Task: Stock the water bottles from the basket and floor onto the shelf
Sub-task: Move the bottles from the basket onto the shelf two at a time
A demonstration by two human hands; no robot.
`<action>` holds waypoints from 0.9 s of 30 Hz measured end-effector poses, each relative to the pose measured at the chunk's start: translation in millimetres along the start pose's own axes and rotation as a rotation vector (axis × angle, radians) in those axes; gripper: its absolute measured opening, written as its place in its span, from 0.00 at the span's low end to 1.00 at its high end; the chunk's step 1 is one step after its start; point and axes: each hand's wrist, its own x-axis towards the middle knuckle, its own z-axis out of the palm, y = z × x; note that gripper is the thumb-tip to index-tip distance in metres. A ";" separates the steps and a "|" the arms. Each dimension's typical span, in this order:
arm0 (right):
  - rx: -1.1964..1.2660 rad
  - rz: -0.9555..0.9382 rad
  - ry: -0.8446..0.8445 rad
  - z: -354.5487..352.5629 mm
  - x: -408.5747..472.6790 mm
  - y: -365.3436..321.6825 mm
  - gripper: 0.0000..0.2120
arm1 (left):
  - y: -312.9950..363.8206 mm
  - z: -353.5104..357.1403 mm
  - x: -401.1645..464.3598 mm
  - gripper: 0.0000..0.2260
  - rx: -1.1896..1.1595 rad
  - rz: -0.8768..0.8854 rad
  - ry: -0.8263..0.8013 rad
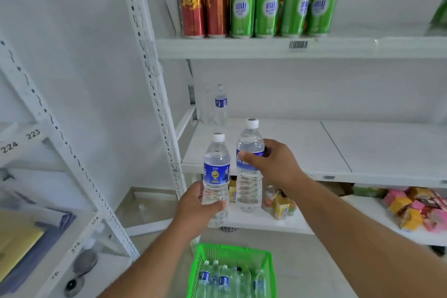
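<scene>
My left hand (196, 203) grips the lower body of a clear water bottle (216, 164) with a blue label and white cap, held upright in front of the white middle shelf (314, 150). My right hand (273, 159) holds a second, taller-looking water bottle (249, 191) around its label, also upright, just before the shelf's front edge. One more water bottle (220, 105) stands at the back left corner of that shelf. Below, a green basket (271, 266) on the floor holds several more bottles (225, 280).
The upper shelf (362, 47) carries red and green cans (242, 12) and glass bottles. The bottom shelf holds small juice bottles (281, 208) and snack packs (416, 210). A white rack post (154, 94) stands left, with another numbered rack (31, 138) beyond it.
</scene>
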 end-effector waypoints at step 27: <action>0.080 0.017 -0.029 -32.4 138.5 20.1 0.14 | 32.0 46.1 115.0 0.19 0.035 0.023 0.143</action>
